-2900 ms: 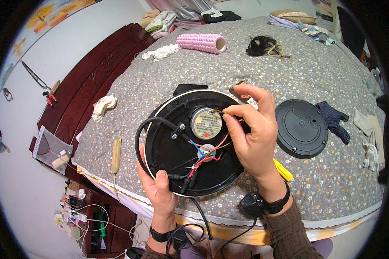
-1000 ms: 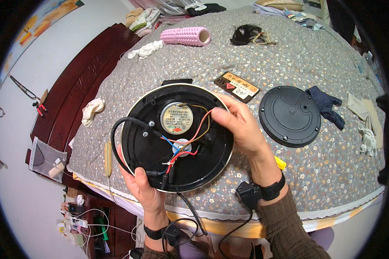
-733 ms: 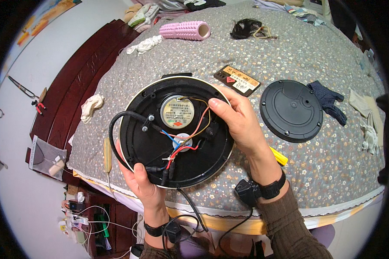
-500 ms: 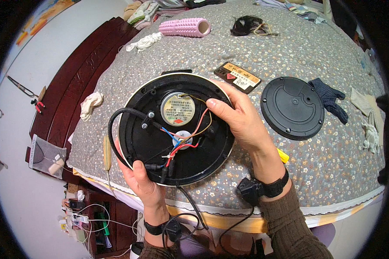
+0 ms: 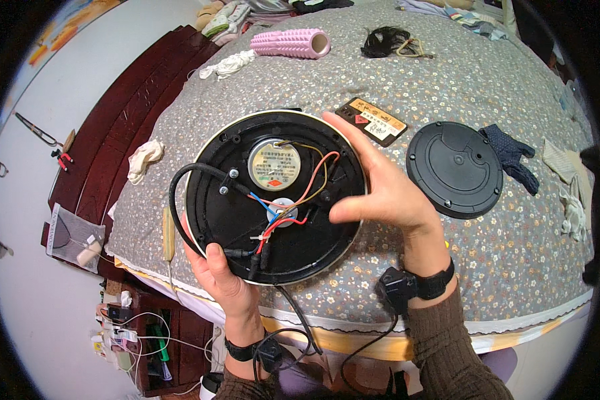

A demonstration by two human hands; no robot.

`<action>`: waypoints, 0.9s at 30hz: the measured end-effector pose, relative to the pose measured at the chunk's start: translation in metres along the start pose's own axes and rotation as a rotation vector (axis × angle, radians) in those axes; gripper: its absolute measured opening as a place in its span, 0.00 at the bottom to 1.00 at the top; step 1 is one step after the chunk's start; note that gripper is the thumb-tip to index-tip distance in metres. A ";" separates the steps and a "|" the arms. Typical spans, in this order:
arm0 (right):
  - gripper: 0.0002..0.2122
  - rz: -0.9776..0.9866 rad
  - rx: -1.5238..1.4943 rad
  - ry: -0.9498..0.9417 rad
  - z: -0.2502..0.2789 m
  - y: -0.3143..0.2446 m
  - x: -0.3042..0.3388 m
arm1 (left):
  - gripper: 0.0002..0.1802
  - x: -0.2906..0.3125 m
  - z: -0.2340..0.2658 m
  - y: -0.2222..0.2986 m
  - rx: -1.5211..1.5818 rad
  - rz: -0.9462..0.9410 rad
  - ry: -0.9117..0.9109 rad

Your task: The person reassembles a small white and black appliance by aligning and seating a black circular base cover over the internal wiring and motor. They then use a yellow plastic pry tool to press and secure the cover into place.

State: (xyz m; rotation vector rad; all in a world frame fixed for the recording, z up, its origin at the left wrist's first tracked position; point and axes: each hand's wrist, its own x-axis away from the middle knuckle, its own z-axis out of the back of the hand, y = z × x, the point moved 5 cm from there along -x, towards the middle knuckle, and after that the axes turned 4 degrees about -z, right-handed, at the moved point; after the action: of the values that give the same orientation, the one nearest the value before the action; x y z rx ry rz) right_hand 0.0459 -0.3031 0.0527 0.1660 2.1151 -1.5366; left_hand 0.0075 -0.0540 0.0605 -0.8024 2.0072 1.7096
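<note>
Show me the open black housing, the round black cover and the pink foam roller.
Open black housing (image 5: 307, 248): head view, bare inner floor.
Round black cover (image 5: 452, 173): head view, near its centre.
Pink foam roller (image 5: 283, 43): head view, knobbly side.

The left grip (image 5: 230, 288) is curled; the right grip (image 5: 393, 197) spread.

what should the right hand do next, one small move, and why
Perhaps have the right hand nudge the thin pink wire inward: its loop bows close to the right edge of the round black plastic housing, the hand's thumb is spread over that side, and the left hand grips the lower-left rim.
</note>
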 end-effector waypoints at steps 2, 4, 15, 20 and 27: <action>0.61 0.055 0.333 0.068 0.000 -0.004 0.001 | 0.37 -0.002 -0.001 0.001 -0.010 -0.008 -0.010; 0.60 0.096 0.573 0.169 -0.003 -0.008 0.004 | 0.38 -0.002 -0.002 0.001 -0.011 -0.017 -0.021; 0.55 0.067 0.621 0.288 -0.013 -0.012 0.007 | 0.39 -0.002 -0.002 0.000 0.009 -0.018 -0.025; 0.52 0.048 0.540 0.278 -0.012 -0.007 0.005 | 0.39 0.000 -0.001 -0.002 0.026 -0.006 -0.013; 0.51 0.058 0.450 0.139 -0.005 -0.006 0.003 | 0.33 -0.001 0.004 -0.005 -0.008 -0.010 0.019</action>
State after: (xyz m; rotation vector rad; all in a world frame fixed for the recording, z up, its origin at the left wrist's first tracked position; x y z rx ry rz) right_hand 0.0396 -0.3010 0.0579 0.4988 1.8115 -1.9942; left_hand 0.0106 -0.0505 0.0567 -0.8335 2.0064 1.7115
